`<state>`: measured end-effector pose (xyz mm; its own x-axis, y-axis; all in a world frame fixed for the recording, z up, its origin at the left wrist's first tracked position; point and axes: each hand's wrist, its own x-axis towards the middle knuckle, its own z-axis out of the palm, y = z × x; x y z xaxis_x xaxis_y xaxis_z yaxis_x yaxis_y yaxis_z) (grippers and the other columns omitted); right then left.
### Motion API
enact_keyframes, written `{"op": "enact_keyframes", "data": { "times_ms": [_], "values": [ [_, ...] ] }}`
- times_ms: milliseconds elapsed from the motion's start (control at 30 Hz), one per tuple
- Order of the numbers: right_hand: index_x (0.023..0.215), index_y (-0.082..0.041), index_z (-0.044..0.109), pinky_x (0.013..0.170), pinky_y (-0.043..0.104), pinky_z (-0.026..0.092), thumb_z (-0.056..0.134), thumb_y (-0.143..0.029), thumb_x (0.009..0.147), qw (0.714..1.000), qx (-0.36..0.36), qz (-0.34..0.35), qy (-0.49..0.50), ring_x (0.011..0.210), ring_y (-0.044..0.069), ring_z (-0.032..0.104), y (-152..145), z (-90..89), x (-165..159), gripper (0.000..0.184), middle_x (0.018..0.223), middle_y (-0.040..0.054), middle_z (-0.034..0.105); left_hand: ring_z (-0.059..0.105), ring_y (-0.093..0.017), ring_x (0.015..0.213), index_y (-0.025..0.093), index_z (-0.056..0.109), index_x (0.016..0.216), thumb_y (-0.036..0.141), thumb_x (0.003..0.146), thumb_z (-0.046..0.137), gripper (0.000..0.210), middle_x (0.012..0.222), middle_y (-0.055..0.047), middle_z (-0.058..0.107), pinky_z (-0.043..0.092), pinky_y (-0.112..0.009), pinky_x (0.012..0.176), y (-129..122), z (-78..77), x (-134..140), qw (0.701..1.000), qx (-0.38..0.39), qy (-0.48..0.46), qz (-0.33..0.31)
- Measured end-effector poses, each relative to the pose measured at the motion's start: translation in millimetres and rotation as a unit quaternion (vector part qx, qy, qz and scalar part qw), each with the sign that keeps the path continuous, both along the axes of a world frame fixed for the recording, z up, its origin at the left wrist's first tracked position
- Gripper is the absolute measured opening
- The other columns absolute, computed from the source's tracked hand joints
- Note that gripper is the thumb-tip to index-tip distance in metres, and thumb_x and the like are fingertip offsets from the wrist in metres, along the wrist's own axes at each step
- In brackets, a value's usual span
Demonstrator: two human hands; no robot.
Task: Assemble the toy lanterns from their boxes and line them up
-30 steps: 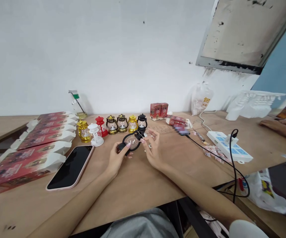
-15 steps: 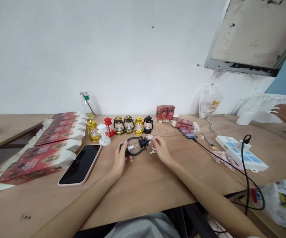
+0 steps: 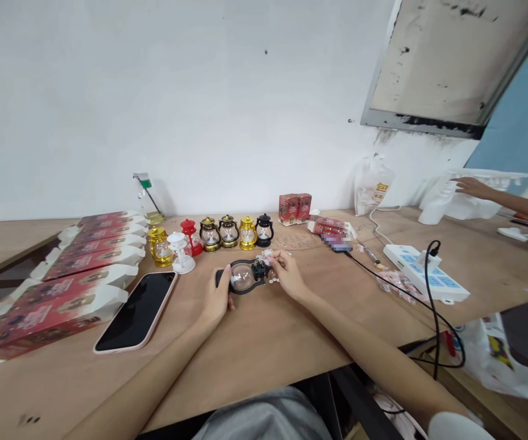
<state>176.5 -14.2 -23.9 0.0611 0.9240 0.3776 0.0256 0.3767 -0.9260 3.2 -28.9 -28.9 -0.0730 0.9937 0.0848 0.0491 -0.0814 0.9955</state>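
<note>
My left hand [image 3: 219, 296] is wrapped round the base of a small black lantern [image 3: 244, 277] with a clear globe, tipped on its side just above the table. The top of the lantern points right, toward my right hand [image 3: 286, 273]. The fingers of that hand are pinched together at the lantern's cap, on a small whitish, see-through piece [image 3: 266, 256] whose kind I cannot make out. Small white discs [image 3: 274, 280] lie on the table beneath. Behind stand several upright lanterns: gold [image 3: 247, 233], white [image 3: 181, 254], red [image 3: 192, 237], bronze and black [image 3: 264, 231].
Red boxes [image 3: 69, 290] with open white flaps line the left, beside a phone [image 3: 136, 311]. To the right are a cabled device [image 3: 336, 242], a white power strip [image 3: 426, 273] and small packets [image 3: 400, 286]. Another person's hand [image 3: 472, 186] touches white foam-like pieces at far right.
The view has turned slightly right, so the table things sit further left. Both hands keep their hold at the lantern. More of the other person's arm shows.
</note>
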Motion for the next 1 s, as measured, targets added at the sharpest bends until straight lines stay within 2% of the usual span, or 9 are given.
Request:
{"op": "enact_keyframes", "data": {
  "times_ms": [267, 333, 400, 533, 600, 667, 700, 767, 1000],
  "values": [
    [0.073, -0.02, 0.051, 0.041, 0.02, 0.036, 0.058, -0.048, 0.073, 0.999, 0.017, 0.049, 0.006, 0.041, 0.007, 0.042, -2, 5.3, 1, 0.029, 0.052, -0.0063, 0.051, 0.039, -0.011, 0.027, 0.02, 0.042, 0.072, 0.059, 0.073, 0.044, 0.039, 0.035, 0.009, 0.038, 0.033, -0.021, 0.026, -2, 8.2, 1, 0.999, -0.013, -0.013, 0.034],
    [0.074, -0.02, 0.052, 0.042, 0.02, 0.037, 0.059, -0.047, 0.073, 0.999, 0.02, 0.035, 0.014, 0.042, 0.007, 0.044, 2, 6.7, 4, 0.027, 0.054, -0.0055, 0.054, 0.039, -0.011, 0.027, 0.02, 0.042, 0.073, 0.058, 0.073, 0.045, 0.038, 0.036, 0.009, 0.038, 0.033, -0.02, 0.026, -2, 9.0, 1, 0.999, -0.018, -0.022, 0.035],
    [0.075, -0.019, 0.053, 0.046, 0.021, 0.041, 0.059, -0.045, 0.074, 0.999, 0.038, -0.017, 0.034, 0.046, 0.008, 0.048, 10, 7.9, 15, 0.026, 0.06, -0.0032, 0.058, 0.04, -0.011, 0.028, 0.02, 0.042, 0.073, 0.058, 0.072, 0.046, 0.038, 0.037, 0.01, 0.038, 0.034, -0.021, 0.026, -2, 8.5, 0, 0.999, -0.019, -0.035, 0.036],
    [0.08, -0.018, 0.053, 0.061, 0.027, 0.048, 0.055, -0.044, 0.076, 0.973, 0.094, -0.204, 0.054, 0.06, 0.012, 0.057, 32, 2.0, 67, 0.027, 0.078, 0.0039, 0.065, 0.04, -0.009, 0.03, 0.02, 0.043, 0.071, 0.058, 0.069, 0.05, 0.038, 0.042, 0.009, 0.04, 0.035, -0.021, 0.026, 0, 6.4, -1, 0.996, -0.017, -0.075, 0.041],
    [0.084, -0.017, 0.054, 0.07, 0.031, 0.048, 0.05, -0.044, 0.079, 0.95, 0.102, -0.294, -0.023, 0.072, 0.016, 0.061, 40, -5.5, 100, 0.028, 0.084, 0.0075, 0.066, 0.039, -0.009, 0.03, 0.02, 0.043, 0.07, 0.057, 0.067, 0.052, 0.038, 0.045, 0.009, 0.041, 0.035, -0.021, 0.026, 2, 6.2, -1, 0.994, -0.016, -0.098, 0.042],
    [0.086, -0.016, 0.055, 0.075, 0.032, 0.047, 0.043, -0.039, 0.084, 0.914, 0.081, -0.352, -0.186, 0.081, 0.019, 0.062, 44, -13.2, 131, 0.026, 0.089, 0.0104, 0.067, 0.039, -0.008, 0.03, 0.02, 0.042, 0.069, 0.056, 0.066, 0.053, 0.038, 0.046, 0.009, 0.041, 0.034, -0.02, 0.026, 3, 6.7, -1, 0.992, -0.019, -0.117, 0.045],
    [0.087, -0.016, 0.056, 0.076, 0.032, 0.046, 0.04, -0.036, 0.086, 0.893, 0.061, -0.359, -0.266, 0.083, 0.02, 0.063, 46, -16.5, 143, 0.025, 0.09, 0.0105, 0.067, 0.038, -0.008, 0.03, 0.019, 0.042, 0.069, 0.056, 0.066, 0.054, 0.038, 0.046, 0.009, 0.041, 0.033, -0.02, 0.026, 4, 7.1, -1, 0.991, -0.02, -0.126, 0.046],
    [0.085, -0.016, 0.058, 0.076, 0.033, 0.044, 0.042, -0.03, 0.085, 0.871, 0.034, -0.353, -0.34, 0.082, 0.021, 0.063, 48, -21.4, 159, 0.021, 0.088, 0.0102, 0.068, 0.038, -0.008, 0.031, 0.019, 0.042, 0.068, 0.055, 0.065, 0.054, 0.038, 0.046, 0.009, 0.04, 0.033, -0.02, 0.027, 5, 7.8, -2, 0.989, -0.021, -0.138, 0.048],
    [0.083, -0.016, 0.064, 0.073, 0.031, 0.04, 0.048, -0.021, 0.083, 0.841, -0.022, -0.306, -0.446, 0.084, 0.024, 0.062, 57, -25.4, 165, 0.016, 0.086, 0.0107, 0.069, 0.039, -0.007, 0.032, 0.019, 0.043, 0.07, 0.053, 0.065, 0.055, 0.037, 0.05, 0.008, 0.043, 0.033, -0.02, 0.028, 3, 7.9, -2, 0.989, -0.016, -0.143, 0.043]
  ]
}}
